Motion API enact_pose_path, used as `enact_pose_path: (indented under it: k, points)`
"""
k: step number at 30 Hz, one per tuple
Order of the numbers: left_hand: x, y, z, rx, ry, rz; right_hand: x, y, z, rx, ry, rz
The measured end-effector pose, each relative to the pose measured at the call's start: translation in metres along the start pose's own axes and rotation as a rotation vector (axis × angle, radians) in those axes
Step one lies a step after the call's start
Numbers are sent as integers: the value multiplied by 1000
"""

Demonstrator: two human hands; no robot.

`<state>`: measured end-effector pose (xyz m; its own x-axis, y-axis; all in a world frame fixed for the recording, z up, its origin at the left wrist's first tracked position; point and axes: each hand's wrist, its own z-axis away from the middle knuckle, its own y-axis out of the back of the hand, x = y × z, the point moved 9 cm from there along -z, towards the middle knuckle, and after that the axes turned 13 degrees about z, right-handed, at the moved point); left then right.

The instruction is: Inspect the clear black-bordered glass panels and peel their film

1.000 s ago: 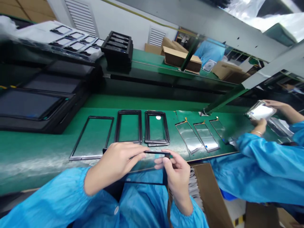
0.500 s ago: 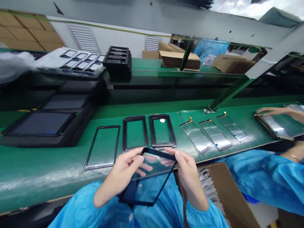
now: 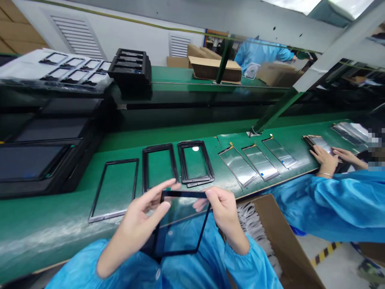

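My left hand and my right hand hold a clear glass panel with a thin black frame by its upper corners, above the front edge of the green bench. Its lower end hangs toward my blue sleeves. Just beyond my left hand lie several empty black frames in a row. To the right are several clear film sheets with small tabs.
A co-worker's hands rest on a stack of panels at the right. An open cardboard box stands below the bench edge. Black trays and dark panels sit to the left, and further boxes stand on the far bench.
The panel has swung from nearly edge-on to hanging down toward me between my hands. The co-worker's hands have lowered a stack onto the bench. The view has shifted.
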<state>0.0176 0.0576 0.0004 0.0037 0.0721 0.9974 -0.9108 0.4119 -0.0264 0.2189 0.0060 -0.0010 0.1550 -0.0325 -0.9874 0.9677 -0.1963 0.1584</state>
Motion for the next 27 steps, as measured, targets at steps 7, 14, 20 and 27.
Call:
enact_pose_path:
  k: [7,14,20,27]
  points:
    - [11,-19,-6,-316,91,-146,2,4,-5,-96,-52,-78]
    - [-20,17,2,132,174,319,54,58,6,100,-177,-161]
    - [8,22,-2,168,-152,-132,46,49,17,228,-166,-82]
    - [35,-31,-10,-299,-510,-689,32,35,24,185,-111,-4]
